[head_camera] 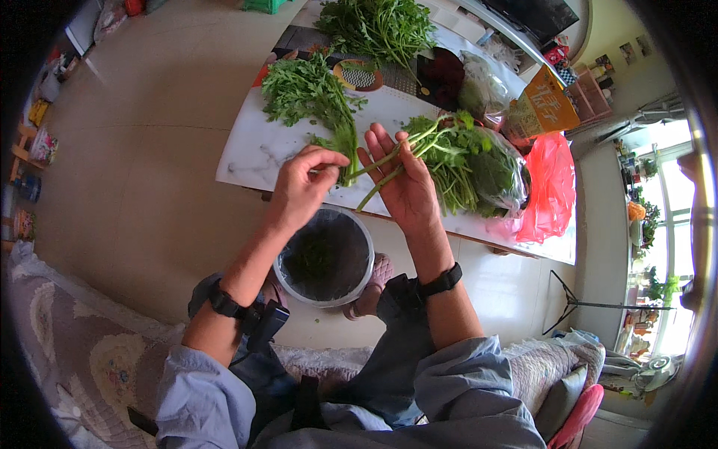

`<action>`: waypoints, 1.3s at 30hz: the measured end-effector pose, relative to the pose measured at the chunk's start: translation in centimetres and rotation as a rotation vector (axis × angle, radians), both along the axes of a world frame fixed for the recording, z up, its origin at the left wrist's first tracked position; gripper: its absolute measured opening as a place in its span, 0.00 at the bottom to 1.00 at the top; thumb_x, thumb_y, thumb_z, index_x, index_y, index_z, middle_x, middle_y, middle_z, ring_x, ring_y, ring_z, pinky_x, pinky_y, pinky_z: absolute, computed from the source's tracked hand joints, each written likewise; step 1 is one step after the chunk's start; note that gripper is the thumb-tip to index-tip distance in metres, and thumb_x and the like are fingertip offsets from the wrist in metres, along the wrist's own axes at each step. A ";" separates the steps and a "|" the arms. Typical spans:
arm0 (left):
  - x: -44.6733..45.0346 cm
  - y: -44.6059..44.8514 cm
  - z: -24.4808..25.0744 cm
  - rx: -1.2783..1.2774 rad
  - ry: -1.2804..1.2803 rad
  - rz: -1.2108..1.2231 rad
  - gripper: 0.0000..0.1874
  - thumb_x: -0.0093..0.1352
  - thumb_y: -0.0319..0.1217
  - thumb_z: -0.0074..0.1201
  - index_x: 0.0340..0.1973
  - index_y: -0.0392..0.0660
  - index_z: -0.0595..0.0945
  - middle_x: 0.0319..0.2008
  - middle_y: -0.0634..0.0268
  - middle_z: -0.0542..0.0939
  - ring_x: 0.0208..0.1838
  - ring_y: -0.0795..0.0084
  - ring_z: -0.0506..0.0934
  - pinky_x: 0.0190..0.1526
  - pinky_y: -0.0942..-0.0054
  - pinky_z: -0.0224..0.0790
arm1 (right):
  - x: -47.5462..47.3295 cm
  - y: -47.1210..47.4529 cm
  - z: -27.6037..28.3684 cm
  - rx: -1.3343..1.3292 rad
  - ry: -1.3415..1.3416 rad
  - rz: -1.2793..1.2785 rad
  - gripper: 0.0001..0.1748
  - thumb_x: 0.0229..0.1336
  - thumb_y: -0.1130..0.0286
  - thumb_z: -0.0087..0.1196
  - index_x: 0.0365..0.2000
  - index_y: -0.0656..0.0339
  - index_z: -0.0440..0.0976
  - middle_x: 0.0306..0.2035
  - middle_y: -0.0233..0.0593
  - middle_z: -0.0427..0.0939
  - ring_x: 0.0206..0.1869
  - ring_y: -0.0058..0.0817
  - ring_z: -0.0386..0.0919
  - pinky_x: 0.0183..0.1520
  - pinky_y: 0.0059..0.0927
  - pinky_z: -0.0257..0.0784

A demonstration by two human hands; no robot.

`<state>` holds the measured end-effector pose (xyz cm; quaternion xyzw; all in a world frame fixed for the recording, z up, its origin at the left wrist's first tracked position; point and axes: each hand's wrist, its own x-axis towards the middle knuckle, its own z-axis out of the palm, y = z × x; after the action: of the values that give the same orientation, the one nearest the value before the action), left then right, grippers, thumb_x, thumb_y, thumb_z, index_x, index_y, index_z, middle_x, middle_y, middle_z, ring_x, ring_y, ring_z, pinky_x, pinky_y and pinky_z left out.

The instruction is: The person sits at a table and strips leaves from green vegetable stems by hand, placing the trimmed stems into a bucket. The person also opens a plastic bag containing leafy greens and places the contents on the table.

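Several long green stalks [418, 140] lie across the palm of my right hand [408, 188], held under the thumb with the other fingers spread. Their cut ends point toward my left hand [300, 188], whose thumb and forefinger are bent close together near one end. Whether those fingertips grip anything is hidden. Behind my left hand, a bunch of leafy greens [305, 92] rests on the marble-patterned table [247, 149]. More greens with pale stems [457, 179] lie just right of my right hand. Below both hands stands a lined waste bin [367, 247] with green scraps [311, 255] inside.
A larger heap of greens [376, 25] lies at the table's far end, near a patterned round dish [359, 77]. Plastic-bagged vegetables [499, 168], a red plastic bag [547, 188] and an orange printed pouch [541, 106] crowd the right side. My slippered foot [383, 269] touches the bin's side.
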<state>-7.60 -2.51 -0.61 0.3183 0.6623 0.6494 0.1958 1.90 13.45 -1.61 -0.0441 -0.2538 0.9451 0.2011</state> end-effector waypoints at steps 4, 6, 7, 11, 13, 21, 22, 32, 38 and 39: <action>2.3 0.7 0.2 0.040 0.432 0.014 0.10 0.59 0.28 0.61 0.35 0.43 0.78 0.36 0.61 0.73 0.42 0.59 0.75 0.43 0.67 0.68 | -0.2 -0.7 0.2 0.027 -0.030 0.014 0.09 0.69 0.67 0.41 0.47 0.53 0.65 0.60 0.48 0.66 0.62 0.37 0.67 0.60 0.44 0.68; 3.1 1.3 0.1 -0.071 0.500 0.058 0.12 0.59 0.30 0.63 0.35 0.43 0.77 0.36 0.60 0.74 0.43 0.56 0.74 0.43 0.61 0.68 | -0.2 -1.1 0.4 0.059 -0.031 0.030 0.08 0.70 0.66 0.40 0.47 0.53 0.63 0.61 0.48 0.65 0.62 0.37 0.66 0.57 0.43 0.71; 3.3 1.5 -0.1 -0.124 0.463 0.056 0.12 0.59 0.30 0.63 0.35 0.43 0.77 0.37 0.59 0.74 0.42 0.56 0.74 0.42 0.61 0.68 | -0.3 -1.3 0.5 0.067 -0.061 0.025 0.08 0.70 0.66 0.39 0.47 0.52 0.62 0.61 0.48 0.65 0.62 0.36 0.66 0.55 0.42 0.72; 3.5 1.9 -0.7 -0.125 0.430 0.039 0.10 0.59 0.28 0.62 0.34 0.41 0.78 0.34 0.58 0.76 0.38 0.55 0.76 0.39 0.60 0.69 | -0.2 -1.6 1.3 0.127 -0.117 0.017 0.09 0.70 0.63 0.39 0.47 0.53 0.60 0.61 0.49 0.64 0.65 0.39 0.63 0.52 0.40 0.74; 3.5 1.8 -0.9 -0.148 0.352 0.026 0.10 0.59 0.28 0.62 0.33 0.40 0.78 0.31 0.58 0.77 0.35 0.55 0.77 0.37 0.60 0.69 | 0.0 -1.7 1.6 0.157 -0.166 0.017 0.10 0.70 0.62 0.38 0.47 0.54 0.60 0.61 0.50 0.64 0.65 0.40 0.62 0.53 0.40 0.73; 3.3 2.0 -0.9 -0.115 0.515 0.078 0.04 0.63 0.25 0.56 0.31 0.39 0.76 0.29 0.55 0.77 0.32 0.51 0.77 0.32 0.58 0.68 | 0.0 -2.0 1.5 0.113 -0.087 0.056 0.09 0.71 0.65 0.37 0.47 0.52 0.65 0.62 0.51 0.63 0.66 0.41 0.60 0.63 0.44 0.62; 3.3 2.0 -0.8 -0.118 0.520 0.086 0.04 0.63 0.25 0.56 0.31 0.39 0.76 0.29 0.55 0.77 0.32 0.51 0.77 0.32 0.58 0.68 | 0.0 -2.0 1.4 0.103 -0.047 0.064 0.09 0.71 0.66 0.37 0.45 0.54 0.66 0.60 0.52 0.66 0.64 0.42 0.63 0.63 0.43 0.62; 0.7 -3.3 -2.2 -0.476 0.389 -0.445 0.05 0.63 0.28 0.56 0.30 0.39 0.80 0.25 0.57 0.81 0.27 0.68 0.79 0.32 0.69 0.71 | 2.1 1.1 1.1 0.670 -0.559 -0.078 0.14 0.68 0.61 0.45 0.42 0.62 0.69 0.27 0.29 0.70 0.29 0.19 0.70 0.34 0.25 0.70; 5.8 -4.2 -8.8 -0.757 0.733 -0.735 0.06 0.57 0.26 0.54 0.29 0.46 0.83 0.31 0.54 0.82 0.38 0.51 0.81 0.37 0.58 0.74 | 4.3 0.5 4.0 0.995 -0.718 -0.174 0.21 0.68 0.54 0.43 0.50 0.60 0.69 0.22 0.22 0.61 0.19 0.10 0.52 0.21 0.16 0.48; 6.5 -4.4 -9.2 -0.809 0.766 -0.717 0.07 0.56 0.26 0.54 0.30 0.47 0.84 0.32 0.55 0.83 0.39 0.51 0.81 0.38 0.57 0.75 | 4.7 0.0 5.1 0.895 -0.732 -0.161 0.23 0.69 0.52 0.41 0.51 0.59 0.69 0.22 0.23 0.61 0.18 0.10 0.51 0.21 0.16 0.47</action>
<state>-1.07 -6.88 -9.83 0.6289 0.7297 0.0849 0.2545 6.63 13.41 3.52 -0.2976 -0.6773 0.6509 0.1705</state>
